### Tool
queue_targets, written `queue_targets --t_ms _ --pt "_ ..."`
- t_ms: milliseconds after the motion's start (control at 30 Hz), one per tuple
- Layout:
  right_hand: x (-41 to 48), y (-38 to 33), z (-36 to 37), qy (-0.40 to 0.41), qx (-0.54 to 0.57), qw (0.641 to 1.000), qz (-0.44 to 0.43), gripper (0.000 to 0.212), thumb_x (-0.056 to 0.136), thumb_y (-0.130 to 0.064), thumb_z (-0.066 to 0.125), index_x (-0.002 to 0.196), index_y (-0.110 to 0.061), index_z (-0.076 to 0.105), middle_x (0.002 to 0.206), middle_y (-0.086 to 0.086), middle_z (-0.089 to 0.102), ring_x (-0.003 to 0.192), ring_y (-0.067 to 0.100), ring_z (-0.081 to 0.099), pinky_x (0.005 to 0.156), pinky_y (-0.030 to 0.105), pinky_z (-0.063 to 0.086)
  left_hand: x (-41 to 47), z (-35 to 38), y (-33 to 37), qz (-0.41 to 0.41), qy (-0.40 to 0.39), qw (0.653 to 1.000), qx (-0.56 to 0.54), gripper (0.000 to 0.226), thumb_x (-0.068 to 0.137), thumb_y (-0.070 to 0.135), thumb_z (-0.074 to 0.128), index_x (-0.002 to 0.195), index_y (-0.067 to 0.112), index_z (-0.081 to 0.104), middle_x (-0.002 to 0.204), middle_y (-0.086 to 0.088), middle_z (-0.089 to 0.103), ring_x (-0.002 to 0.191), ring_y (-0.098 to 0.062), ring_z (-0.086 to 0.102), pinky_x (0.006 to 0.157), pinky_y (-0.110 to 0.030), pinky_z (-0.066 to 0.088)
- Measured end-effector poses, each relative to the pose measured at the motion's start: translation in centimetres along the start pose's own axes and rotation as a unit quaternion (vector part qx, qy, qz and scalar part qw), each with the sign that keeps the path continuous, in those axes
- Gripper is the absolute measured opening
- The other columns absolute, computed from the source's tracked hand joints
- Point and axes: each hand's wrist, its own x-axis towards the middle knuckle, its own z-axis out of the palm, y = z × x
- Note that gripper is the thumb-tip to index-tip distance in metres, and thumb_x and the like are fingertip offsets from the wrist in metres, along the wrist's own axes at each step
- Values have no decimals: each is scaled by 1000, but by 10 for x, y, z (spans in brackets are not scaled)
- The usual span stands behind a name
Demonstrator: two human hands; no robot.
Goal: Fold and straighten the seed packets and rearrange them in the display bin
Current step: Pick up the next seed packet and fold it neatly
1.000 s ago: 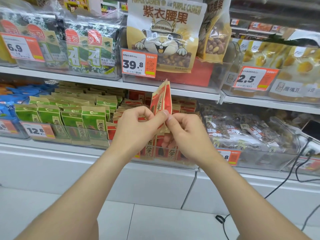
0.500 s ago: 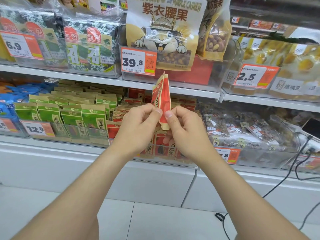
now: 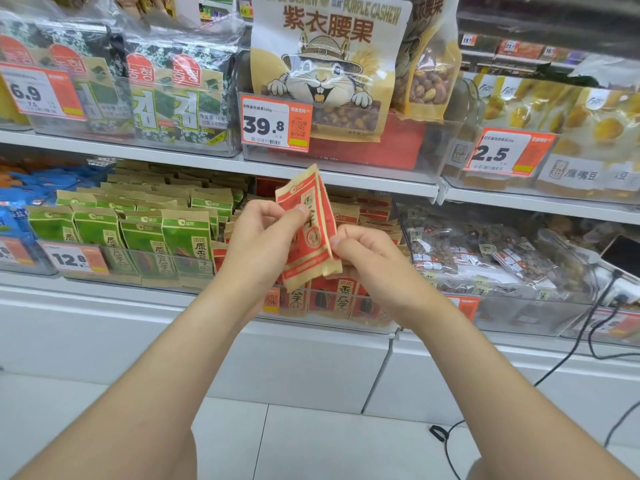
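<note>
A red and tan seed packet (image 3: pixel 313 233) is held upright in front of the lower shelf, its printed face turned toward me. My left hand (image 3: pixel 261 244) pinches its left side with thumb and fingers. My right hand (image 3: pixel 367 261) pinches its right edge near the bottom. Behind and below them stands the clear display bin (image 3: pixel 367 323) holding several more red seed packets (image 3: pixel 332 299), some upright at the front and others stacked behind.
Green seed packets (image 3: pixel 138 233) fill the clear bin to the left, with a 12.8 price tag (image 3: pixel 74 259). Clear bags of nuts (image 3: pixel 485 258) lie to the right. The upper shelf (image 3: pixel 214 164) carries seaweed packs and cashew bags. Black cables (image 3: pixel 568 355) hang at the right.
The packet has turned from edge-on to face-on toward me and tilted slightly left. Both hands keep their pinch on it, the left hand's thumb now over the front face.
</note>
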Motion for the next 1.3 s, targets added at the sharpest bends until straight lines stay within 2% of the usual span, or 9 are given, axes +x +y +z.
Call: queue_targets --t_ms 100,267,467,533,767,867,900,1067,1300 --pt "-3 2 0 -27 -28 998 45 35 114 -20 47 91 -6 70 97 12 81 88 21 77 87 35 62 5 -4 -1 -22 54 997 -45 19 107 17 65 117 22 50 102 1 75 75 -7 76 61 -33 59" --pt "-2 4 10 80 -56 994 43 47 109 -54 50 112 -11 69 91 9 81 78 26 79 66 44 64 6 -6 -1 -18 46 998 -34 44 102 6 71 128 27 42 104 1 77 84 -16 77 63 -37 57" --pt "10 18 23 238 -302 923 -4 50 117 -44 24 91 -23 62 92 1 73 95 33 67 88 49 52 -2 3 0 -16 -29 999 -2 20 109 28 63 124 16 70 103 -2 83 92 -19 81 82 -39 63" --pt "11 13 24 247 -324 913 -13 48 117 -44 22 83 -28 52 90 0 70 93 34 64 87 48 49 -2 2 2 -36 -26 998 -37 41 116 41 43 114 16 75 101 -3 83 88 -16 79 81 -38 63" --pt "12 19 16 180 -291 939 -23 51 117 -36 39 72 -16 55 66 0 65 67 21 62 68 39 44 -3 -7 0 -17 -28 999 -27 41 115 39 46 109 9 73 97 -10 80 81 -19 76 66 -29 61" --pt "11 22 16 189 -204 960 -8 8 106 -34 62 108 -27 65 71 -1 76 71 20 74 70 45 61 -3 -8 -5 48 -7 995 86 38 113 37 52 95 14 75 84 -10 80 72 -22 75 69 -41 62" --pt "10 20 18 193 -161 968 -7 12 103 -33 66 115 -32 63 76 0 78 73 23 76 71 50 64 -4 -7 -6 68 -8 992 107 36 112 37 54 92 17 77 81 -8 79 72 -23 75 72 -46 62" --pt "7 7 20 114 33 993 15 31 111 -43 54 115 -16 69 91 4 74 76 20 74 63 35 61 -8 -2 -2 115 -40 986 112 26 109 32 61 95 20 79 85 -3 81 85 -27 79 86 -59 62" --pt "1 7 13 73 -65 993 -68 32 114 -42 47 108 -14 61 84 -5 69 76 15 68 66 35 58 -7 -1 2 106 -53 988 102 26 111 25 57 95 13 74 83 -11 77 76 -26 76 75 -60 64"
